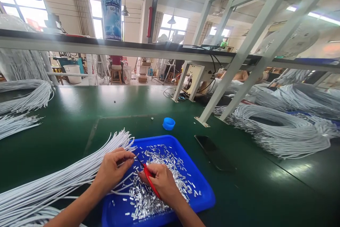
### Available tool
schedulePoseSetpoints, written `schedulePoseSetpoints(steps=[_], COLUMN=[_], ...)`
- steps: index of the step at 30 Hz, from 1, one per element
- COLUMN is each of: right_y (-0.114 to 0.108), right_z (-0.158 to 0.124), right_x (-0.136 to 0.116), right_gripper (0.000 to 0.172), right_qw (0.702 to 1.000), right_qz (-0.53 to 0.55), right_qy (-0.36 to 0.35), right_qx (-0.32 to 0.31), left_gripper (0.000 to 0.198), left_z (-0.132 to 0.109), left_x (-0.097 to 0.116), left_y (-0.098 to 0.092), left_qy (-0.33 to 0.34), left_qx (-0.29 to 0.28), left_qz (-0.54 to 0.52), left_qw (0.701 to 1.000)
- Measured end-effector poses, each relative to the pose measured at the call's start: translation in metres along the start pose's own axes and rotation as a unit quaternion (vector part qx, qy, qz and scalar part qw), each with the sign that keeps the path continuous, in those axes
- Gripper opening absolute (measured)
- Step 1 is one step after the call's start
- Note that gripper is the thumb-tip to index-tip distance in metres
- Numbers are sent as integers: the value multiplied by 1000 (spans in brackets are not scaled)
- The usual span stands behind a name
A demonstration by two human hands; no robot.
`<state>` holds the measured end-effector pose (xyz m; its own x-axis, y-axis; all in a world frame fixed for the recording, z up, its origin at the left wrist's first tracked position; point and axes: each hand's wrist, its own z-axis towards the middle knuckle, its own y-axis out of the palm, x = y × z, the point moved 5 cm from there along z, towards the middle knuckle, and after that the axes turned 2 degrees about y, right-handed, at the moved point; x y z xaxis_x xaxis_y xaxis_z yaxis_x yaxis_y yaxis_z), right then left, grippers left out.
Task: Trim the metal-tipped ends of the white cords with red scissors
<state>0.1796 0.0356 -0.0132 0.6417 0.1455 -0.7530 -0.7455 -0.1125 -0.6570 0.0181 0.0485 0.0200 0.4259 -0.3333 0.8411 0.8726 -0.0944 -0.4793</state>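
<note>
My left hand (113,170) pinches the end of one white cable (124,163) over the near left part of a blue tray (204,191). My right hand (162,182) is closed round a small tool with red handles (150,181), its dark tip at the cable end. A long bundle of white cables (61,181) runs from the lower left up to the tray's edge. The tray holds a heap of several short silvery-white cut pieces (159,174).
A black phone (214,152) lies right of the tray on the green table. A small blue cap (169,123) sits behind it. Large coils of white cable (281,131) lie at the right, more (23,96) at the left. A white metal frame leg (203,120) stands behind.
</note>
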Motion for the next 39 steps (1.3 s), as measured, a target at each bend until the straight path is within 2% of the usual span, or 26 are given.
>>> schedulePoseSetpoints(steps=[3,5,7,10,12,14,16,18,20,21,22,24,26,27,29,32,33,36,37,38,39], right_y=[2,5,7,6,4,3,7,16,23,25,25,19,8,4,3,10,11,4,1,-4,-9], right_z=[-1,-1,-2,-1,1,3,3,1,-1,-3,-4,-5,-8,-10,-12,-12,-14,-26,-28,-27,-23], right_x=[1,0,-1,-2,-1,3,9,10,8,6,4,-1,-9,-13,-16,-11,-13,-31,-34,-33,-28], right_gripper=[43,43,44,40,35,31,32,36,37,36,33,27,24,25,24,20,20,24,25,24,23], right_qw=[1000,1000,1000,1000,1000,998,975,919,873,867,875,920,960,965,964,967,966,940,933,937,947], right_qz=[-1,13,16,-6,-2,65,216,382,472,483,471,385,254,194,145,176,165,66,56,75,115], right_qy=[3,2,5,3,-4,10,53,95,116,117,111,64,-35,-84,-124,-83,-98,-241,-261,-246,-200], right_qx=[6,-4,-7,-6,-5,-3,-13,-31,-37,-33,-24,22,111,153,187,163,172,233,240,236,223], left_gripper=[19,20,26,31,31,31,32,33,32,31,29,25,21,20,20,22,22,23,23,23,21], left_z=[-1,-1,-1,-5,-5,-4,-4,-5,-7,-8,-9,-11,-13,-14,-15,-15,-15,-16,-16,-15,-14], left_x=[2,-1,-9,-18,-21,-22,-20,-18,-16,-16,-17,-20,-25,-26,-24,-18,-18,-24,-26,-27,-27], left_y=[0,1,7,18,17,14,14,18,23,24,25,27,28,28,30,30,30,29,29,29,28], left_qy=[9,-19,-90,-196,-217,-211,-193,-172,-154,-147,-145,-159,-191,-208,-228,-239,-247,-275,-274,-264,-242], left_qx=[22,25,-16,-86,-69,-37,-44,-83,-114,-119,-120,-117,-108,-107,-116,-126,-125,-102,-102,-108,-120], left_qz=[12,-31,-130,-277,-303,-291,-263,-220,-174,-151,-130,-94,-79,-83,-111,-149,-159,-159,-150,-135,-115], left_qw=[1000,999,987,937,925,932,944,957,966,970,973,976,973,969,960,951,948,943,944,949,956])
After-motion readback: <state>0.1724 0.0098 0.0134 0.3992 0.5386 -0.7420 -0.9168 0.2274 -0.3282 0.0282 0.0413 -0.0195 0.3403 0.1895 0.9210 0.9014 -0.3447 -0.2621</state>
